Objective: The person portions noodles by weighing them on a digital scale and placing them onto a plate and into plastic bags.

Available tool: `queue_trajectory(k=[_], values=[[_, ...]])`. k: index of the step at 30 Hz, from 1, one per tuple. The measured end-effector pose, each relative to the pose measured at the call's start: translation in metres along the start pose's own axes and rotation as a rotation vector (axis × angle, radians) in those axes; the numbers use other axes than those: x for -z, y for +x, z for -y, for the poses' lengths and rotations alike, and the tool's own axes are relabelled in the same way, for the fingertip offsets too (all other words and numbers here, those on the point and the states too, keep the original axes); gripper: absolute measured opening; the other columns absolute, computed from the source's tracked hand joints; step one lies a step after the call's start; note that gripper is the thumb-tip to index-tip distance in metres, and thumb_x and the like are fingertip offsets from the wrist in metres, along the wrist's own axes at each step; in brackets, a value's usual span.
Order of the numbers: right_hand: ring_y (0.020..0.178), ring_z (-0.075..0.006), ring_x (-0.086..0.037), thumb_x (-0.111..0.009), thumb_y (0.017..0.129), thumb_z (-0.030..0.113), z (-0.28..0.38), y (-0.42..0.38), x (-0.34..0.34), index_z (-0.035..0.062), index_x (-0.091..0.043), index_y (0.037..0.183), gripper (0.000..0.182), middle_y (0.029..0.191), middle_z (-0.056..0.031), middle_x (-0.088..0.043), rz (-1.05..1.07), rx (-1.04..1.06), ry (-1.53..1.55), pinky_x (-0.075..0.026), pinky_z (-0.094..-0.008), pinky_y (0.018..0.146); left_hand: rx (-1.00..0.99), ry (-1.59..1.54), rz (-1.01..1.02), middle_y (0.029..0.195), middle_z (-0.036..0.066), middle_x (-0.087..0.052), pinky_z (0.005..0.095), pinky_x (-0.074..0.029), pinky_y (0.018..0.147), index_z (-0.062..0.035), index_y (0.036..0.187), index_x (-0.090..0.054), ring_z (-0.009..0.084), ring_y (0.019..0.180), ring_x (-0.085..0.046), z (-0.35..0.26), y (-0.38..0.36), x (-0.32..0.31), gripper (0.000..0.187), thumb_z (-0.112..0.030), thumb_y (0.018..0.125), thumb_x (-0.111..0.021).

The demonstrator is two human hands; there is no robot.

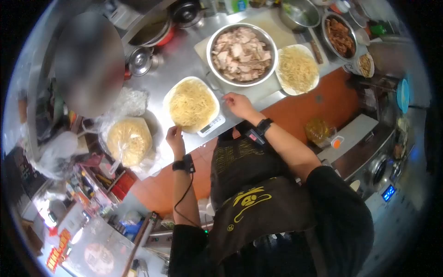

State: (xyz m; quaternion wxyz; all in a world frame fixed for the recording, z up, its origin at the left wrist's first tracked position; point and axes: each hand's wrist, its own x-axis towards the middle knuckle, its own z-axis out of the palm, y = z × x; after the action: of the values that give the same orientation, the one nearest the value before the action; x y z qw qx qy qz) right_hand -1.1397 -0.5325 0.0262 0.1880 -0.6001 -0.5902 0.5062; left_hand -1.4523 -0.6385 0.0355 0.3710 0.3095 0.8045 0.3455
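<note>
A white plate of noodles (192,105) rests on a small white scale (212,125) near the counter's front edge. My left hand (175,138) is at the plate's lower left rim, fingers pressed together; what they hold, if anything, is too small to tell. To the right of the plate, my right hand (238,105) is closed, with its fingertips near the scale's side; its grip is unclear. Behind it stands a steel bowl of sliced meat (242,54). A second plate of noodles (298,69) sits right of that bowl.
A clear bag of noodles (129,141) lies on the left. Farther right are a knife (316,51), a bowl of dark meat (340,38) and a metal pot (300,14). A red pot (166,37) and a lidded container (140,61) stand at the back left.
</note>
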Motion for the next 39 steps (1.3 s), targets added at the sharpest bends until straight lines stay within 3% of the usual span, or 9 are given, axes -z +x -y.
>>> queue_trajectory(k=[5,7,8,10,12,16,26,31,39], values=[[0.08,-0.03,-0.07,-0.056,0.093,0.015,-0.01,0.013,-0.02,0.0038,-0.065,0.119,0.03,0.093,-0.0157,-0.073,0.066,0.049,0.143,-0.055,-0.0388,0.074,-0.153,0.092,-0.077,0.087,0.008,-0.066,0.0307,-0.051,0.071,0.0041,0.108,-0.063,0.0169,0.079,-0.062,0.026,0.015,-0.008,0.024,-0.007,0.088,-0.071],[0.078,-0.0273,-0.07,-0.056,0.094,0.014,-0.008,0.016,-0.023,0.0024,-0.063,0.122,0.031,0.092,-0.0147,-0.073,0.103,0.047,0.216,-0.055,-0.037,0.073,-0.245,-0.026,-0.137,0.092,0.007,-0.061,0.0257,-0.051,0.065,0.004,0.118,-0.055,0.0118,0.074,-0.059,0.027,0.015,-0.011,0.034,-0.003,0.088,-0.069],[0.079,-0.0235,-0.07,-0.057,0.094,0.011,0.0,0.015,-0.019,0.0021,-0.063,0.123,0.031,0.09,-0.0127,-0.072,0.21,0.006,0.281,-0.055,-0.0352,0.071,-0.166,-0.077,-0.095,0.097,0.007,-0.061,0.0251,-0.051,0.068,0.007,0.127,-0.051,0.0127,0.08,-0.061,0.002,0.003,-0.01,0.042,-0.002,0.09,-0.067],[0.082,-0.0155,-0.068,-0.059,0.093,0.003,0.013,0.016,-0.016,-0.001,-0.06,0.123,0.03,0.091,-0.0088,-0.07,0.361,-0.089,0.391,-0.057,-0.0306,0.068,-0.115,-0.141,-0.029,0.097,0.007,-0.06,0.0254,-0.052,0.069,0.008,0.131,-0.05,0.0128,0.082,-0.062,-0.005,0.0,-0.008,0.046,-0.002,0.09,-0.067],[0.084,-0.0159,-0.069,-0.059,0.092,0.002,0.024,0.012,-0.016,-0.002,-0.059,0.123,0.031,0.095,-0.0096,-0.069,0.34,-0.099,0.414,-0.059,-0.0302,0.069,-0.039,-0.222,0.066,0.096,0.005,-0.06,0.0255,-0.052,0.07,0.0092,0.14,-0.045,0.0128,0.088,-0.064,0.0,0.001,-0.005,0.054,-0.002,0.092,-0.067],[0.088,-0.0177,-0.069,-0.058,0.091,-0.002,0.027,0.011,-0.024,-0.0026,-0.057,0.121,0.03,0.104,-0.0111,-0.067,0.297,-0.173,0.484,-0.062,-0.03,0.072,0.011,-0.278,0.164,0.095,0.003,-0.06,0.0262,-0.052,0.07,0.0097,0.134,-0.049,0.0117,0.084,-0.063,-0.007,0.004,0.003,0.047,0.0,0.092,-0.067],[0.088,-0.0166,-0.068,-0.058,0.092,0.0,0.046,-0.023,-0.028,-0.0023,-0.056,0.121,0.029,0.107,-0.0086,-0.067,0.276,-0.214,0.48,-0.06,-0.0298,0.071,-0.047,-0.4,0.218,0.094,0.005,-0.064,0.0246,-0.051,0.068,0.0064,0.124,-0.056,0.0112,0.08,-0.061,0.002,-0.007,0.022,0.035,0.007,0.089,-0.064],[0.092,-0.0159,-0.067,-0.057,0.093,0.0,0.046,-0.067,-0.027,-0.001,-0.056,0.124,0.03,0.109,-0.0072,-0.067,0.215,-0.233,0.471,-0.059,-0.0298,0.073,-0.065,-0.341,0.292,0.094,0.003,-0.057,0.0249,-0.05,0.07,0.0062,0.126,-0.053,0.0102,0.079,-0.059,0.014,-0.024,0.03,0.039,0.01,0.089,-0.062],[0.099,-0.0156,-0.067,-0.056,0.096,0.002,0.021,-0.16,-0.016,0.0017,-0.054,0.127,0.031,0.114,-0.0063,-0.067,0.096,-0.251,0.643,-0.059,-0.0312,0.08,0.011,-0.369,0.502,0.101,0.004,-0.062,0.0225,-0.049,0.08,0.0047,0.124,-0.054,0.0094,0.089,-0.06,-0.009,-0.08,0.035,0.035,0.012,0.089,-0.059]])
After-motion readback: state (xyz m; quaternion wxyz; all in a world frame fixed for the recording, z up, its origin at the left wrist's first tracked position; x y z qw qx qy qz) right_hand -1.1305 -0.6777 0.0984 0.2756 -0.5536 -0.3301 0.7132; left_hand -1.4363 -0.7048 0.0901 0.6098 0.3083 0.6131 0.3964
